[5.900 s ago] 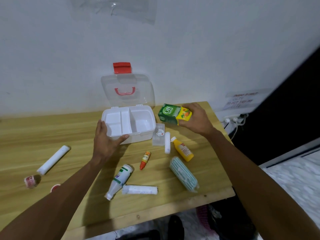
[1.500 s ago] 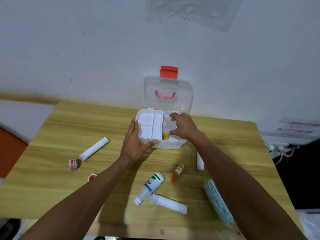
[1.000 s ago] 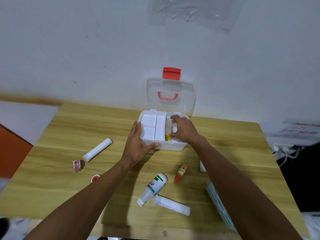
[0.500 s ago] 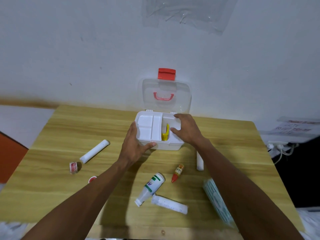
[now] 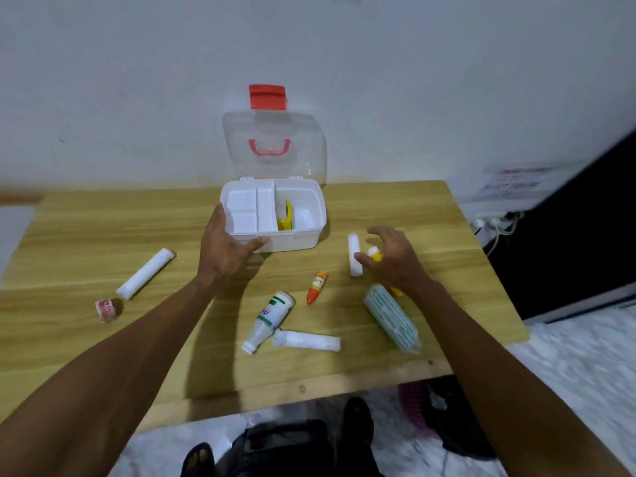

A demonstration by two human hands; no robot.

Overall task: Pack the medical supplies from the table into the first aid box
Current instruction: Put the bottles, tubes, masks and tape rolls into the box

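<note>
The white first aid box [image 5: 296,241] stands open at the back of the wooden table [image 5: 86,232], its clear lid [image 5: 273,146] leaning upright with a red latch. A yellow carton [image 5: 285,218] stands in its right compartment. My left hand [image 5: 223,253] grips the box's front left corner. My right hand [image 5: 395,259] hovers with fingers apart over a yellow bottle [image 5: 375,253], its thumb beside a short white roll [image 5: 354,254]. Also on the table lie an orange tube [image 5: 317,286], a white bottle with a green label [image 5: 272,315], another white roll [image 5: 306,340] and a teal striped pack [image 5: 390,316].
A long white roll [image 5: 144,273] and a small red-and-white tape roll [image 5: 107,308] lie at the left of the table. The wall is right behind the box. A power strip with cables [image 5: 492,220] sits off the table's right edge. The table's front edge is near my body.
My right hand has come out of the box's right compartment, leaving the yellow carton inside, and moved right and down to the yellow bottle. My left hand stays on the box.
</note>
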